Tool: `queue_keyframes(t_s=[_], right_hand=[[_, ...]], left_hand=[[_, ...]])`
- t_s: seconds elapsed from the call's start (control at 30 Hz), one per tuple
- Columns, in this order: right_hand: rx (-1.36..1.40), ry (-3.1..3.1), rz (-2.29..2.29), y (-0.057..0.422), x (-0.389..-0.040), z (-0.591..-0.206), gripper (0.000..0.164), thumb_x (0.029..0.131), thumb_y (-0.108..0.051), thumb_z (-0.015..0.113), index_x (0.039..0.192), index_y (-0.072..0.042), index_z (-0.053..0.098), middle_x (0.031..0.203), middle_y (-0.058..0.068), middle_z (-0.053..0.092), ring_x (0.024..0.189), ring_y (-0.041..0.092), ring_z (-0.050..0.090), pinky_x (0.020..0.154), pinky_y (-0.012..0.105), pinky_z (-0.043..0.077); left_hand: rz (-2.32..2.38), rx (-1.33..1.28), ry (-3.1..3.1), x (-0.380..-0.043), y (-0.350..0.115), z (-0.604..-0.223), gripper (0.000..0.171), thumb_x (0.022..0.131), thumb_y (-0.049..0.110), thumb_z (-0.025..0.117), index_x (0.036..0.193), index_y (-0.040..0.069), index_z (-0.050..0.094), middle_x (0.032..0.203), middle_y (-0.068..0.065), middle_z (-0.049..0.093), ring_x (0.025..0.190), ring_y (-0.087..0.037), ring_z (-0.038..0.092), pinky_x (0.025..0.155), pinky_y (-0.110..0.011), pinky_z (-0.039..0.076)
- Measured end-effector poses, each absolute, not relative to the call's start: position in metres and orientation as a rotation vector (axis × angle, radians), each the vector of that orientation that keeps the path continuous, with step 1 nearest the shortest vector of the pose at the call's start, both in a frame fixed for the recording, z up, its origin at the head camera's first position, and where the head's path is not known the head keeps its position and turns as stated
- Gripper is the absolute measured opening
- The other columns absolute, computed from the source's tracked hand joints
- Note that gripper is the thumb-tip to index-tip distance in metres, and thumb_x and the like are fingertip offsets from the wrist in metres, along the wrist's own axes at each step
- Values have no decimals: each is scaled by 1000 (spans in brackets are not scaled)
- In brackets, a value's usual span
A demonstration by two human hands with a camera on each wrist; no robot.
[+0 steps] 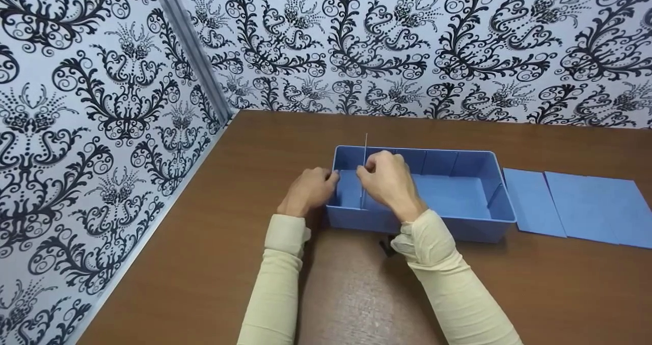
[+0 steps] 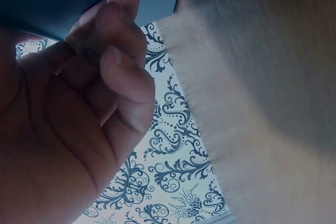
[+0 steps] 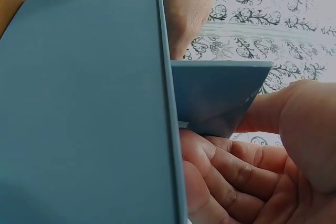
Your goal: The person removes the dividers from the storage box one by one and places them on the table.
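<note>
A long blue plastic bin (image 1: 453,228) with slotted inner walls stands on the brown table. At its left end, my left hand (image 1: 310,188) holds the short wall, fingers curled at the rim. My right hand (image 1: 389,179) reaches over the bin and pinches a thin blue divider (image 3: 220,90) between thumb and fingers. The divider stands upright across the bin near the left end, seen edge-on in the head view, with its top above the rim. In the right wrist view, the bin's long outer wall (image 3: 89,103) hides the divider's lower part.
Several flat blue panels (image 1: 586,207) lie overlapping on the table (image 1: 204,263), right of the bin. Walls with a black-and-white scroll pattern (image 1: 367,44) border the table at the back and left. A small black object (image 1: 386,246) shows beside the right cuff.
</note>
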State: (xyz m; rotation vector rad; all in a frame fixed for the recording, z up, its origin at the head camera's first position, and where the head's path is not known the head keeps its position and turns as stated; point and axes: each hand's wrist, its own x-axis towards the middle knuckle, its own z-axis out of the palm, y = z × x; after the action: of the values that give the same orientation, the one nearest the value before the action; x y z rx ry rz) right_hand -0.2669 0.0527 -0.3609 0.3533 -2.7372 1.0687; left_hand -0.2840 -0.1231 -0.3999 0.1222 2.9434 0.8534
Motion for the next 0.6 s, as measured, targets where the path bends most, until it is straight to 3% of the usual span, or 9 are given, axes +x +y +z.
queue_keyframes(t_s=[0.3, 0.5, 0.6], right_hand=[[306, -2709, 1082, 51, -265, -361, 26, 89, -19, 66, 65, -9, 69, 64, 4, 65, 64, 24, 60, 63, 39, 46], [265, -2656, 1040, 48, -263, -361, 28, 84, -17, 63, 56, -11, 62, 57, 2, 59, 61, 26, 59, 62, 42, 47], [258, -2638, 1032, 46, -263, -362, 29, 84, -17, 62, 55, -11, 59, 55, 1, 55, 58, 24, 55, 59, 40, 44]], left_hand=[[880, 106, 2933, -283, -123, -400, 43, 105, 37, 42, 124, 8, 67, 114, -10, 67, 93, -24, 61, 88, -44, 49], [834, 117, 2956, -284, -123, -399, 39, 105, 37, 42, 106, 9, 70, 94, -8, 64, 82, -23, 58, 74, -39, 46], [822, 115, 2962, -284, -123, -400, 39, 105, 37, 42, 106, 9, 70, 95, -9, 64, 82, -23, 58, 74, -39, 46]])
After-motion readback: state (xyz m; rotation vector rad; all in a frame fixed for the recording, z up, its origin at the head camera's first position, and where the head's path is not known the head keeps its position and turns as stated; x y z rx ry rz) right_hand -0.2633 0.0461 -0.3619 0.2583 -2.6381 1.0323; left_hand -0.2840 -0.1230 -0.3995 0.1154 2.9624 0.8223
